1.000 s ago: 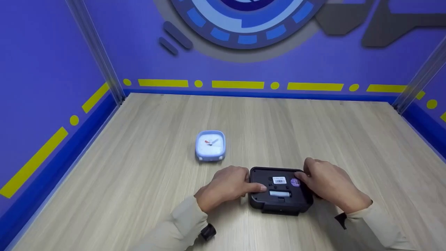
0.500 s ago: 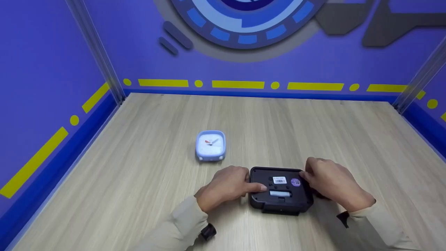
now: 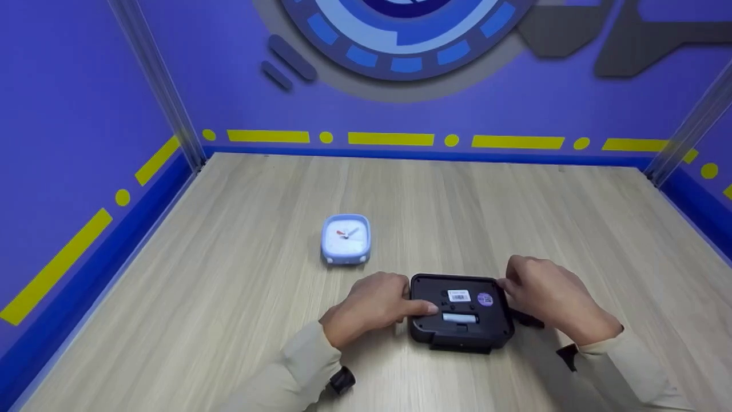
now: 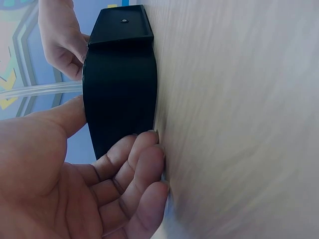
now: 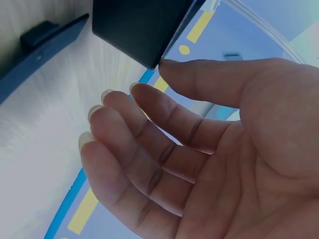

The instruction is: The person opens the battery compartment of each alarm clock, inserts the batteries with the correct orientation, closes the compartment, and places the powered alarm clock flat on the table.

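A black clock [image 3: 457, 333] lies back up on the table, a pale battery [image 3: 459, 318] showing in its open slot. My left hand [image 3: 372, 300] grips its left side, thumb on the back panel and fingers curled against the side. At the far right corner is my right hand [image 3: 552, 300]; in the right wrist view its thumb tip meets the clock's corner [image 5: 142, 30], while the loosely bent fingers hold nothing. A thin black piece [image 3: 527, 319] shows beneath the right hand; a flat black part [image 5: 50, 47] appears at left in the right wrist view.
A small light-blue alarm clock [image 3: 346, 239] with a white dial sits beyond the left hand, facing up. The wooden table [image 3: 457, 212] is bounded by a blue back wall [image 3: 389, 120] and side walls with yellow markings.
My right hand has slid right, its thumb drawing off the back panel to the corner, and the thin black piece beneath has come into view. Left hand and both clocks stay put.
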### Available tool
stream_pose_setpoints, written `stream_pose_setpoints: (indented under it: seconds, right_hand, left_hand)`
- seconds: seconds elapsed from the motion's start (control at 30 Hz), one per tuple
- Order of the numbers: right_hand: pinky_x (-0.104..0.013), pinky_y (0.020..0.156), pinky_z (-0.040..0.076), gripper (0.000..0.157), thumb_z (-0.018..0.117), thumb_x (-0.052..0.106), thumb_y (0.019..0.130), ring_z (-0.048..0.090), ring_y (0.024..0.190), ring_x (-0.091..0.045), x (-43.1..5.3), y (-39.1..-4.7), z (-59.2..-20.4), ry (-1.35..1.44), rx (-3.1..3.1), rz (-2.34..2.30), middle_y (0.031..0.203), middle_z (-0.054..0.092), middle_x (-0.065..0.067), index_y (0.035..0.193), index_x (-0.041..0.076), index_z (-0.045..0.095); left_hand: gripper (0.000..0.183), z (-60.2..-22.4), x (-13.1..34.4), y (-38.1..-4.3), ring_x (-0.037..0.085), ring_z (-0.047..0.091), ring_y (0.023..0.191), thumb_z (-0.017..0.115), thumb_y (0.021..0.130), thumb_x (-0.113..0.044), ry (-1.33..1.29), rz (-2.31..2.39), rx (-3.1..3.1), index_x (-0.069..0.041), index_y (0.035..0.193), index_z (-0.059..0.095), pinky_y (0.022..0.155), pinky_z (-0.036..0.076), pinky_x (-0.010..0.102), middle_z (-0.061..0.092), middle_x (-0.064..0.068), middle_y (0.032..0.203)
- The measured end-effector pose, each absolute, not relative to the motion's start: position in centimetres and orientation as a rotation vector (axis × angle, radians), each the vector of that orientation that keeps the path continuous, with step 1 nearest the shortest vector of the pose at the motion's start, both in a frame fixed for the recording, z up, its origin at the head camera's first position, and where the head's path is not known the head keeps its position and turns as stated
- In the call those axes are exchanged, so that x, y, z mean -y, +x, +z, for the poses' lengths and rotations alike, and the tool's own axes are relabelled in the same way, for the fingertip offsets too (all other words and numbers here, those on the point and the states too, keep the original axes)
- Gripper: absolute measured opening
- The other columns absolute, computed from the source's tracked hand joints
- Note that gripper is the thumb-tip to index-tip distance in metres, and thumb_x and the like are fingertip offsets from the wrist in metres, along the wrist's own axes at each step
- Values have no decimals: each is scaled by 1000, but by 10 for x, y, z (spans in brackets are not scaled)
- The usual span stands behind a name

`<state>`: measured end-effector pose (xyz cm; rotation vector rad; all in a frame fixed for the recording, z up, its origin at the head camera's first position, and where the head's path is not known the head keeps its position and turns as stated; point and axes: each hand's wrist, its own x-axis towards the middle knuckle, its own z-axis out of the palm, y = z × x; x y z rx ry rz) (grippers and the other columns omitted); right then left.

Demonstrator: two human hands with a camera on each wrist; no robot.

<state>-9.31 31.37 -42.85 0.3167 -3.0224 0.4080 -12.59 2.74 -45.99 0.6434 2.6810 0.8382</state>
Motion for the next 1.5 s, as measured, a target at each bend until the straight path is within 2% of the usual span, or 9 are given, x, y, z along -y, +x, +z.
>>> stream_pose_setpoints:
  seconds: [0.6, 0.8, 1.03, 1.33, 1.5]
  right_hand:
    - [-48, 61, 49, 14, 77, 14, 94, 57, 67, -19, -323, -94, -425, 300, 3074, 400, 79, 66, -3, 89, 6, 67]
    - [-50, 65, 53, 17, 82, 11, 87, 60, 70, -20, -327, -95, -424, 362, 3130, 383, 85, 68, -6, 91, 3, 68]
    - [-44, 66, 50, 27, 87, 12, 79, 56, 73, -19, -331, -96, -427, 448, 3249, 350, 82, 61, -1, 93, 4, 66]
    - [-39, 64, 47, 27, 89, 10, 78, 52, 70, -17, -335, -97, -431, 513, 3285, 336, 80, 58, 1, 85, 9, 63]
    - [-37, 62, 45, 24, 85, 3, 76, 51, 68, -16, -334, -96, -431, 532, 3306, 371, 78, 57, 3, 83, 11, 63]
  left_hand:
    - [49, -460, -28, -126, 9, 51, 51, 79, 90, -59, 635, 843, -2673, -19, 68, 62, 52, 37, 28, 58, -10, 53]
    - [50, -460, -28, -127, 9, 51, 50, 79, 90, -59, 633, 833, -2674, -19, 66, 62, 52, 37, 28, 57, -10, 51]
    - [49, -460, -28, -126, 9, 51, 50, 79, 90, -60, 631, 835, -2678, -19, 68, 62, 52, 37, 28, 58, -11, 52]
    - [48, -460, -28, -126, 9, 52, 51, 79, 90, -61, 628, 833, -2678, -20, 70, 62, 53, 38, 28, 60, -10, 54]
    - [49, -460, -28, -126, 9, 52, 51, 79, 90, -61, 634, 833, -2684, -20, 69, 62, 53, 37, 28, 59, -10, 54]
